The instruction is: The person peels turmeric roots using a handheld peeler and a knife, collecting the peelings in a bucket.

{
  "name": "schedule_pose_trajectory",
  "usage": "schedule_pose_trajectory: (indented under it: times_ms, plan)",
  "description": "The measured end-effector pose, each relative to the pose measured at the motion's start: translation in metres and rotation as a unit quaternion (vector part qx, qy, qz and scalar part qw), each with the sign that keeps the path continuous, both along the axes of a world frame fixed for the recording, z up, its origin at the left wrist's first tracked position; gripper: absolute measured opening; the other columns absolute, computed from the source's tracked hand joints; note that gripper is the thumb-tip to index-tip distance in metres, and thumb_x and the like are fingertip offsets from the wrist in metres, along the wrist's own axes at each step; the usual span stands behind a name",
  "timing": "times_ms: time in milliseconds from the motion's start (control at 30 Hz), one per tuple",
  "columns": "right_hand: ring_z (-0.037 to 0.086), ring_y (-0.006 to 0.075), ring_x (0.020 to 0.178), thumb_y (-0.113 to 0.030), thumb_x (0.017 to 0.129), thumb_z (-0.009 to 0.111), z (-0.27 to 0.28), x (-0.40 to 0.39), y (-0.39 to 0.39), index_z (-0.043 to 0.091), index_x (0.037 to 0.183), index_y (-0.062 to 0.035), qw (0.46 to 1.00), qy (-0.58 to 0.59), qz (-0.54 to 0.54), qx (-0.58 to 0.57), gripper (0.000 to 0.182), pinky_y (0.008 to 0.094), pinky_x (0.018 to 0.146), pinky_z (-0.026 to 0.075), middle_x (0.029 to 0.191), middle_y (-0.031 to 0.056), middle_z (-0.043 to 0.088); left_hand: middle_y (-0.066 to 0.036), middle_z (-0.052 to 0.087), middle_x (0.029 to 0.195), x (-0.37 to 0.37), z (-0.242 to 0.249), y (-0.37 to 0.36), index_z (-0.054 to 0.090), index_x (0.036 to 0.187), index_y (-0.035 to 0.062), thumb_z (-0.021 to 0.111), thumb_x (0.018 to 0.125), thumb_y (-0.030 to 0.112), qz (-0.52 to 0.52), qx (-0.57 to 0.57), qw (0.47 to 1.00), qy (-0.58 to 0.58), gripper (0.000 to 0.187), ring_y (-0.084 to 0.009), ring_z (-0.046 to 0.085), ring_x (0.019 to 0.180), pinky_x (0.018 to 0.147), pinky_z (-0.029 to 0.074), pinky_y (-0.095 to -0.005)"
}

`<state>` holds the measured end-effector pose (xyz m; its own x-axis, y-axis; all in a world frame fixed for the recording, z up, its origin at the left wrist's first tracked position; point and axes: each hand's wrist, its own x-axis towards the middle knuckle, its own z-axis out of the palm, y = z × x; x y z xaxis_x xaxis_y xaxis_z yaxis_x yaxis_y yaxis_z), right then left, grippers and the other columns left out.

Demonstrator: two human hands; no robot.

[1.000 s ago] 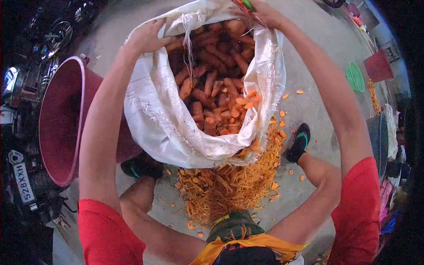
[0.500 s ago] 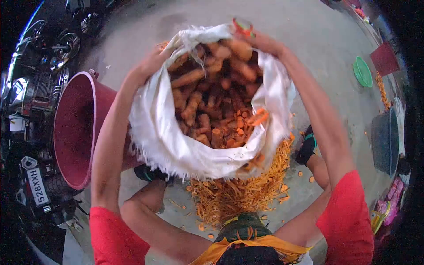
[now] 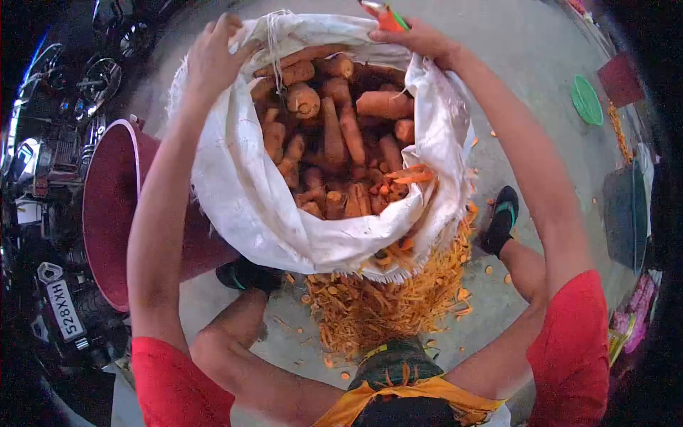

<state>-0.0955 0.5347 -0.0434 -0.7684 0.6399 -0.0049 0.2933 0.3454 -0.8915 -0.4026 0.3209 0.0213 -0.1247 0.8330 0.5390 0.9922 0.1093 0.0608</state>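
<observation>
A white woven sack (image 3: 242,192) stands open in front of me, filled with several dirty orange carrots (image 3: 334,142). My left hand (image 3: 210,57) grips the sack's far left rim. On the far right rim my right hand (image 3: 420,39) holds the cloth together with a small orange and green tool (image 3: 384,14). Carrot pieces lie loose at the sack's near right edge.
A heap of orange carrot peelings (image 3: 377,299) lies on the concrete floor under the sack, between my feet in dark shoes (image 3: 501,220). A large maroon tub (image 3: 117,213) stands left. A motorbike with a number plate (image 3: 60,309) is far left. Green lid (image 3: 587,99) and dark basin (image 3: 626,213) sit right.
Both hands have shaken and lifted the sack's rim. The carrots inside have shifted and now lie higher, near the mouth.
</observation>
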Motion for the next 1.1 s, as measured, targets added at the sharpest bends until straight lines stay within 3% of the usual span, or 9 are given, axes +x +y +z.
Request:
schedule_pose_trajectory:
  times_ms: [300,367,500,600,700,800,933,1000,1100]
  plan:
    - [0.071,0.0239,0.096,-0.036,0.089,0.075,-0.053,0.034,0.007,0.059,0.136,-0.0048,0.931,0.063,-0.007,-0.359,0.059,0.036,0.081,0.062,0.122,0.0177,0.068,-0.013,0.067,0.128,-0.029,-0.056,0.014,0.064,0.132,0.0088,0.052,0.103,0.017,-0.122,-0.206,0.963,-0.127,0.033,-0.0271,0.064,0.116,0.098,0.049,-0.0353]
    - [0.072,0.0249,0.096,-0.03,0.093,0.071,-0.052,0.049,-0.025,0.06,0.136,-0.0037,0.885,0.195,0.013,-0.423,0.052,0.0365,0.083,0.063,0.122,0.0195,0.067,-0.008,0.072,0.113,-0.057,-0.091,0.039,0.068,0.128,0.0149,0.052,0.102,0.027,-0.11,-0.209,0.885,-0.401,0.032,-0.0223,0.068,0.091,0.083,0.053,-0.0348]
    - [0.072,0.0223,0.087,-0.018,0.094,0.064,-0.044,0.042,-0.043,0.067,0.128,-0.0044,0.859,0.234,-0.079,-0.448,0.036,0.0345,0.081,0.061,0.113,0.0182,0.071,-0.006,0.067,0.128,-0.057,-0.093,0.051,0.064,0.133,0.009,0.055,0.102,0.036,0.075,-0.305,0.855,-0.413,0.042,-0.0189,0.064,0.108,0.095,0.05,-0.0316]
    - [0.072,0.0191,0.085,-0.025,0.093,0.07,-0.057,0.053,-0.035,0.068,0.126,-0.0038,0.883,0.193,-0.1,-0.416,0.04,0.0342,0.077,0.061,0.109,0.0143,0.073,-0.006,0.071,0.117,-0.076,-0.111,0.053,0.069,0.129,0.0125,0.063,0.093,0.054,0.127,-0.395,0.685,-0.598,0.055,-0.0187,0.066,0.102,0.09,0.053,-0.0334]
    - [0.069,0.0155,0.082,-0.032,0.096,0.067,-0.112,0.084,0.043,0.069,0.113,-0.0069,0.861,0.176,-0.025,-0.476,0.03,0.0326,0.074,0.058,0.1,0.0065,0.072,-0.005,0.073,0.111,-0.148,-0.191,0.073,0.071,0.122,0.0118,0.071,0.085,0.057,-0.031,-0.269,0.795,-0.543,0.058,-0.0193,0.069,0.095,0.086,0.055,-0.0343]
    - [0.065,0.0116,0.077,-0.031,0.099,0.064,-0.069,0.104,-0.018,0.065,0.113,-0.0094,0.914,0.316,-0.19,-0.17,0.025,0.0273,0.07,0.054,0.094,-0.0002,0.069,-0.009,0.074,0.112,-0.109,-0.131,0.042,0.071,0.119,0.0129,0.074,0.085,0.048,0.158,-0.282,0.88,-0.348,0.049,-0.0204,0.07,0.096,0.084,0.054,-0.0366]
    - [0.051,0.0047,0.067,-0.033,0.101,0.062,0.009,0.134,-0.06,0.063,0.119,-0.0082,0.96,0.246,-0.056,-0.121,0.031,0.0203,0.058,0.04,0.082,-0.0059,0.055,-0.012,0.074,0.112,-0.046,-0.077,0.016,0.073,0.113,0.0134,0.076,0.084,0.037,0.175,-0.218,0.937,-0.212,0.037,-0.0247,0.07,0.099,0.086,0.053,-0.0373]
    - [0.05,0.0041,0.067,-0.036,0.101,0.063,0.012,0.129,-0.074,0.064,0.117,-0.0084,0.984,0.15,-0.004,-0.099,0.032,0.0212,0.057,0.039,0.08,-0.0061,0.055,-0.011,0.074,0.107,-0.033,-0.072,0.007,0.075,0.106,0.0128,0.072,0.088,0.032,0.032,-0.006,0.994,-0.107,0.026,-0.0273,0.07,0.098,0.086,0.053,-0.0387]
    - [0.05,0.0035,0.064,-0.041,0.099,0.065,0.004,0.131,-0.08,0.065,0.112,-0.0087,0.997,0.055,0.04,-0.047,0.035,0.0226,0.054,0.039,0.078,-0.006,0.054,-0.012,0.071,0.094,0.047,-0.018,-0.046,0.074,0.099,0.0085,0.067,0.092,0.031,-0.129,-0.076,0.976,-0.157,0.025,-0.0285,0.068,0.097,0.087,0.051,-0.0406]
